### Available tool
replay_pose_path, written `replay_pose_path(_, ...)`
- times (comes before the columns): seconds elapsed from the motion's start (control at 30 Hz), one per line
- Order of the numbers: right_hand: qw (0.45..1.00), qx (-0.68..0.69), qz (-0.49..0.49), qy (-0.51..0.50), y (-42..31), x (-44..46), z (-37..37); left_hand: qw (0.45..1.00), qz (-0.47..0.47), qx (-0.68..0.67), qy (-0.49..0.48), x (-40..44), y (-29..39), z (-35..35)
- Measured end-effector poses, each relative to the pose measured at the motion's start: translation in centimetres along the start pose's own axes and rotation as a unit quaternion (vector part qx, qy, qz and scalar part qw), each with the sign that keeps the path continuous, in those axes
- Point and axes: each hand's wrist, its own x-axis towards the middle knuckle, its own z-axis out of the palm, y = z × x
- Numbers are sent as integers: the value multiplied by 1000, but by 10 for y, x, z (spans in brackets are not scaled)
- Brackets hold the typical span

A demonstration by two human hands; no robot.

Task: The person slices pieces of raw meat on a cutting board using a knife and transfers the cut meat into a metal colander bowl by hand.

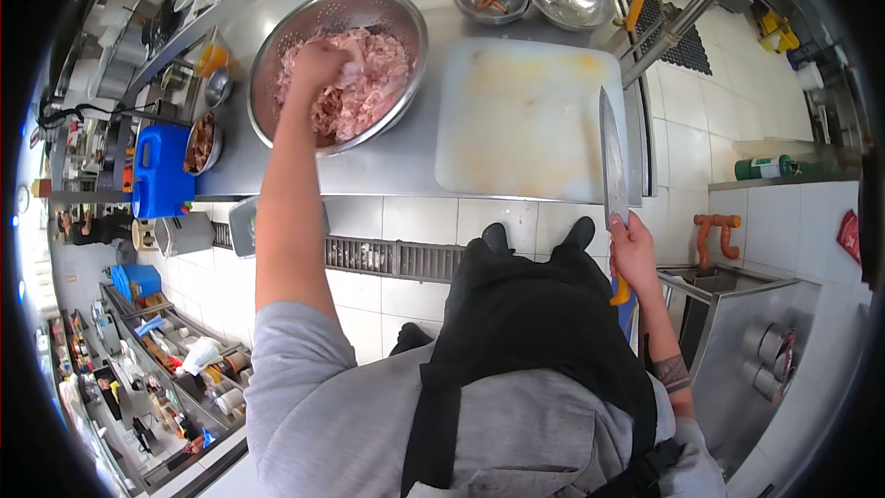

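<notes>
My left hand [318, 66] reaches into a large steel colander [419, 32] filled with pale pink raw meat [376, 83]. Its fingers curl down onto the meat and seem to grip a piece; the fingertips are partly hidden. My right hand [632, 249] is wrapped around the yellow-orange handle of a long kitchen knife [612, 152]. The blade points away from me, over the right edge of a white cutting board [525, 120]. Faint yellowish stains mark the board, which lies to the right of the colander.
Behind the board stand two steel bowls, one with orange-brown pieces [491, 2] and a shiny one [573, 0]. A blue jerrycan [159, 175] and a bowl of brown food [201, 146] are at the left. The steel counter's [387, 171] front edge runs before me; a floor drain grate [396, 256] lies below.
</notes>
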Motion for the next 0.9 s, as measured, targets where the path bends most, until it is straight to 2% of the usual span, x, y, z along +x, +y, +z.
replay_pose_path(0.07,1000,5,-3,4,6,0,-3,999,0,-47,14,-3,-1,-22)
replay_pose_path(0.13,1000,10,2,14,7,2,-3,983,57,-171,-18,-23,9,-53)
replay_pose_path(0.17,1000,10,-1,14,8,3,-2,983,59,-172,-16,-28,13,-54)
replay_pose_path(0.23,1000,3,9,12,10,2,-3,998,64,2,-28,-37,15,-51)
replay_pose_path(0.27,1000,-2,1,10,5,2,-4,985,74,155,-27,-31,7,-57)
replay_pose_path(0.3,1000,-9,-2,5,1,2,-3,985,73,152,-20,-30,13,-64)
replay_pose_path(0.37,1000,-13,9,-1,4,-1,0,983,29,82,159,-39,31,-82)
replay_pose_path(0.43,999,-45,-14,6,2,6,-2,965,33,123,231,-65,61,-107)
replay_pose_path(0.5,999,-46,-20,10,5,15,-2,957,1,71,283,-35,18,-80)
replay_pose_path(0.53,999,-44,-22,10,9,11,-1,945,104,183,251,-21,-31,-25)
replay_pose_path(0.6,998,-58,-35,11,7,10,-1,937,191,202,212,-19,-45,9)
replay_pose_path(0.63,997,-66,-30,17,11,9,2,950,188,161,191,-28,-28,18)
replay_pose_path(0.67,986,-131,-91,44,16,8,0,961,184,119,172,-38,-10,28)
replay_pose_path(0.73,995,-90,-37,17,19,0,0,992,76,74,72,-41,10,36)
replay_pose_path(0.77,999,-43,0,-5,16,3,0,992,74,72,75,-37,15,41)
replay_pose_path(0.83,999,-52,-3,-5,19,3,0,987,40,158,5,-34,18,52)
replay_pose_path(0.9,999,-40,5,-1,19,2,1,983,31,178,1,-34,21,50)
